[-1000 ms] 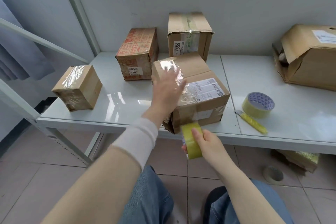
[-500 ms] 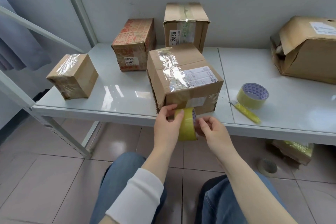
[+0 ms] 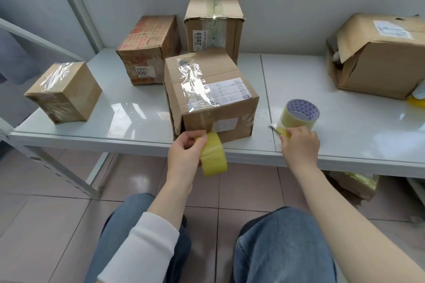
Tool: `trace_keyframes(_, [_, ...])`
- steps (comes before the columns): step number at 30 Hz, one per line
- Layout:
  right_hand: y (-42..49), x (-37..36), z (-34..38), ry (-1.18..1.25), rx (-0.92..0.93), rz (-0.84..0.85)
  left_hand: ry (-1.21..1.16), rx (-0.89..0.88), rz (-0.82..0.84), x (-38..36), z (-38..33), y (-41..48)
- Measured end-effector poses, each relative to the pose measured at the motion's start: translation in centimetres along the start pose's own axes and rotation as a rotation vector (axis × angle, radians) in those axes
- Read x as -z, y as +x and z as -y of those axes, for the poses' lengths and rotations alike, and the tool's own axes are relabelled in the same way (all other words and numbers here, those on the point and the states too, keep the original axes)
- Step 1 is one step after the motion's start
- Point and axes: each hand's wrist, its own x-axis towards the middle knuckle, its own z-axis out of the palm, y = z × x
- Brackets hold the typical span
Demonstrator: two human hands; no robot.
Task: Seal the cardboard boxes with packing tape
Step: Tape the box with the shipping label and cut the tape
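Observation:
A brown cardboard box [image 3: 207, 89] with clear tape and a white shipping label on top stands at the front edge of the white table [image 3: 138, 108]. My left hand [image 3: 184, 154] grips a yellowish tape roll [image 3: 212, 154] just below the box's front face. My right hand [image 3: 300, 143] is closed on a yellow utility knife [image 3: 279, 130] lying on the table right of the box, its metal tip poking out to the left. A second tape roll [image 3: 300, 114] stands just behind that hand.
A small taped box [image 3: 64, 92] sits at the table's left end. A red printed box [image 3: 147, 49] and a taller box [image 3: 213, 23] stand at the back. A large torn box [image 3: 377, 57] lies far right. Under the table are another box [image 3: 354, 182] and tiled floor.
My left hand came off the box top and took over the tape roll. My right hand let go of the roll and moved right onto the yellow knife.

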Motion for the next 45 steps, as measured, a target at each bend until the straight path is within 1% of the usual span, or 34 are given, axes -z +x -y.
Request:
trace_keyframes(2, [0.2,-0.2,0.1,-0.003,-0.006,0.011,0.009,-0.023,-0.029,0.0,0.1,0.0])
trace_keyframes(5, [0.6,-0.1,0.4,0.021,-0.012,0.077,0.054,-0.070,-0.047,0.2,0.0,0.0])
trace_keyframes(8, [0.4,1.1,1.4,0.231,-0.051,0.100,0.054,-0.077,-0.054,0.4,-0.1,-0.2])
trace_keyframes(10, [-0.4,2.1,2.7,0.375,-0.010,0.047,0.063,-0.097,-0.058,0.5,-0.1,-0.3])
trace_keyframes(14, [-3.1,4.8,5.8,0.588,0.181,-0.117,0.069,-0.135,-0.098,0.7,0.4,-0.2])
trace_keyframes(16, [-4.0,6.0,6.5,0.628,0.208,-0.181,0.074,-0.144,-0.120,0.9,0.8,-0.1])
trace_keyframes(18, [-4.8,7.2,7.0,0.643,0.262,-0.248,0.094,-0.170,-0.102,0.9,1.0,-0.2])
trace_keyframes(20, [-5.4,8.2,8.0,0.622,0.455,-0.290,0.099,-0.201,-0.097,0.7,1.0,-0.3])
trace_keyframes(22, [-5.7,8.2,9.2,0.509,0.679,-0.301,0.084,-0.207,-0.109,0.5,0.9,-0.2])
trace_keyframes(24, [-5.6,7.9,10.2,0.422,0.798,-0.320,0.082,-0.204,-0.125,0.4,1.0,-0.1])
trace_keyframes(26, [-5.3,7.5,10.9,0.372,0.867,-0.335,0.076,-0.192,-0.124,0.3,1.1,0.0])
trace_keyframes(28, [-5.0,7.1,11.4,0.335,0.903,-0.342,0.062,-0.182,-0.115,0.3,1.3,0.1])
trace_keyframes(33, [-4.6,6.6,12.0,0.288,0.907,-0.355,0.040,-0.161,-0.104,0.3,1.4,0.2])
trace_keyframes(41, [-3.6,6.0,12.4,0.320,0.938,-0.317,-0.008,-0.116,-0.108,0.3,1.6,0.6])
trace_keyframes(45, [-3.2,5.3,12.8,0.322,0.957,-0.286,-0.022,-0.143,-0.105,-0.1,1.5,0.4])
